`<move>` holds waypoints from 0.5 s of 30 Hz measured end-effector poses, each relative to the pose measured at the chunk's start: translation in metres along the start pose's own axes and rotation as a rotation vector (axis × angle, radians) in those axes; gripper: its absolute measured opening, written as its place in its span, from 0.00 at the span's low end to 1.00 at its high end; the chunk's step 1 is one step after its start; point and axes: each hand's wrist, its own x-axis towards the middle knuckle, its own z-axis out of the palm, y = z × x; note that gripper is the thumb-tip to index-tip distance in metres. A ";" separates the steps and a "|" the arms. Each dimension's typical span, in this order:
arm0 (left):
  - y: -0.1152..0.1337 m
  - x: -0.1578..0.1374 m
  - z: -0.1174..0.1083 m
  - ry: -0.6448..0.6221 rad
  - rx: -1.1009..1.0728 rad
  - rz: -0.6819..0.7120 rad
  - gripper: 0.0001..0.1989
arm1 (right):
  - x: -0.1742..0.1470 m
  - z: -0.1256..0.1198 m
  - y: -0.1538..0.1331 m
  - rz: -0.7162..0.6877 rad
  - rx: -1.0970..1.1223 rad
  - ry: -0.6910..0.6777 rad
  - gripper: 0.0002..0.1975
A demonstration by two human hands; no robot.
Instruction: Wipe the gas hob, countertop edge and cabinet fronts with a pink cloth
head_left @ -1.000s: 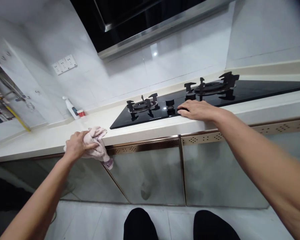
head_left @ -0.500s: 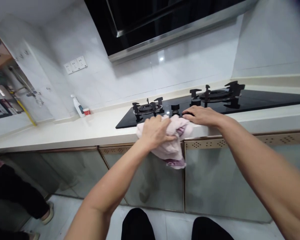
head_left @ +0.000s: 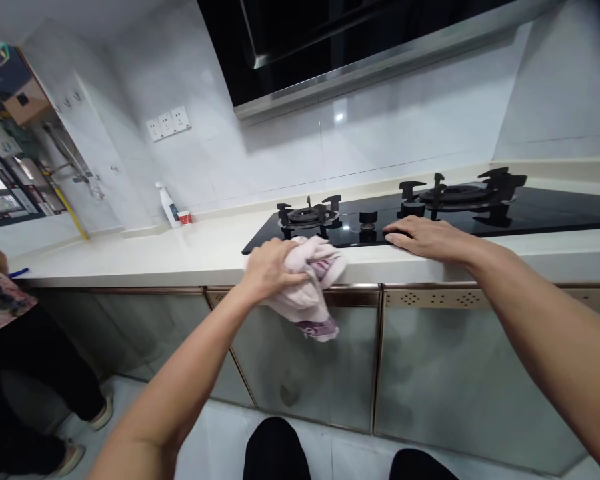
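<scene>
My left hand (head_left: 270, 267) is closed on a crumpled pale pink towel (head_left: 310, 273), pressed against the front edge of the white countertop (head_left: 195, 257). The towel's purple-patterned end hangs down before the cabinet door. My right hand (head_left: 427, 239) rests at the front edge of the black glass gas cooktop (head_left: 545, 212), fingers stretched out and thumb apart. Between the hands a black knob (head_left: 368, 220) stands on the cooktop. The left burner (head_left: 307, 217) lies beyond the towel, the right burner (head_left: 460, 195) beyond my right hand.
A white spray bottle (head_left: 168, 205) and a red-and-white cup (head_left: 185, 217) stand by the back wall. Overhead hangs a black range hood (head_left: 360, 40). Another person (head_left: 30, 360) stands at the far left. Cabinet doors (head_left: 310, 373) lie below the counter.
My left hand has slid the towel leftward along the counter edge, away from my right hand. My right hand stays at the cooktop edge. The view has shifted, showing more of the other person.
</scene>
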 end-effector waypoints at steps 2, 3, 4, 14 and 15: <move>-0.040 -0.018 -0.007 -0.002 -0.018 -0.092 0.35 | -0.002 -0.003 -0.004 0.012 -0.013 -0.029 0.32; -0.061 -0.027 -0.010 -0.001 -0.021 -0.143 0.35 | -0.003 -0.004 -0.006 0.021 -0.019 -0.042 0.32; -0.080 -0.035 -0.014 0.006 -0.025 -0.197 0.35 | -0.004 -0.005 -0.007 0.032 -0.024 -0.052 0.33; -0.169 -0.034 -0.038 -0.066 -0.357 -0.646 0.31 | -0.002 -0.003 -0.005 0.021 -0.020 -0.036 0.30; -0.168 -0.027 -0.035 -0.071 -0.351 -0.659 0.31 | -0.001 -0.003 -0.005 0.023 -0.021 -0.033 0.30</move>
